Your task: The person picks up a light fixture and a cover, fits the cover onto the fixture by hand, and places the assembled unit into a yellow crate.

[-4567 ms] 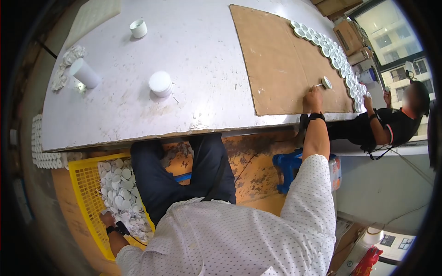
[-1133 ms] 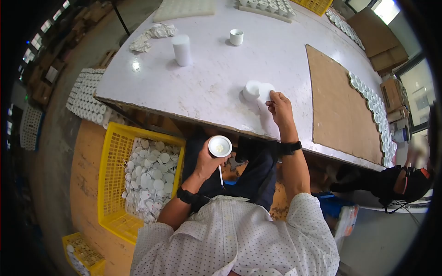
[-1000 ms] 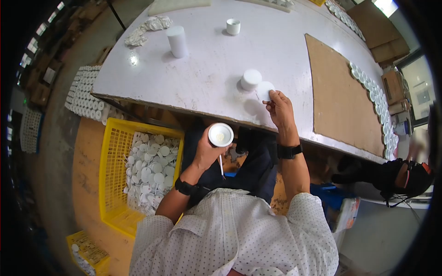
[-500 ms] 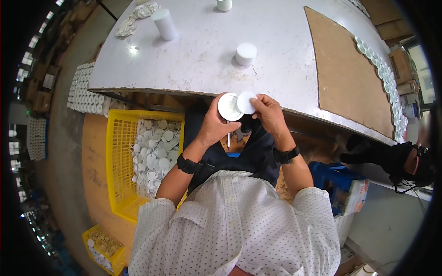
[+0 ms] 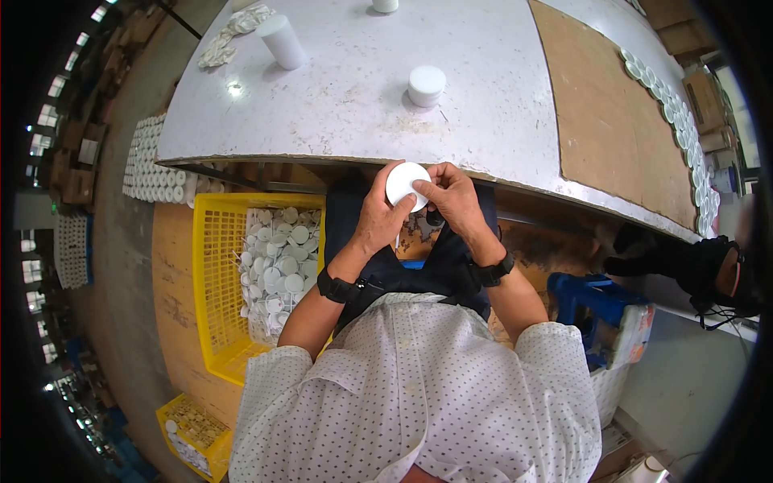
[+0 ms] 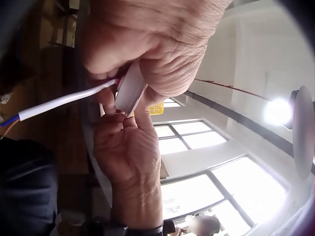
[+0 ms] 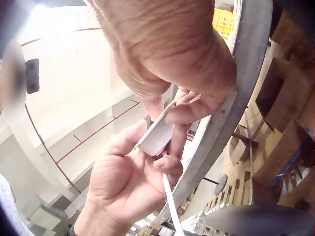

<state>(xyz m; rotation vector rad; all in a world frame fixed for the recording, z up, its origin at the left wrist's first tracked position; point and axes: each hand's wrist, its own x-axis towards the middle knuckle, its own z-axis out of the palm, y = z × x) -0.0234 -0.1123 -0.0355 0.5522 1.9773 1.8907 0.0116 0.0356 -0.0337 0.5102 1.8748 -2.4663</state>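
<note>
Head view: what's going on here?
A person holds a white cup with a cable in the left hand, while the right hand presses a white disc over its mouth. Whether the disc is fully seated can't be told. More loose discs lie in the yellow basket beside the person.

I observe a white shirt with dark dots, yellow basket, brown sheet, whitish counter, white disc, and white cable.

white short-sleeved shirt dotted dark, dark trousers, black bands on both wrists.
</note>
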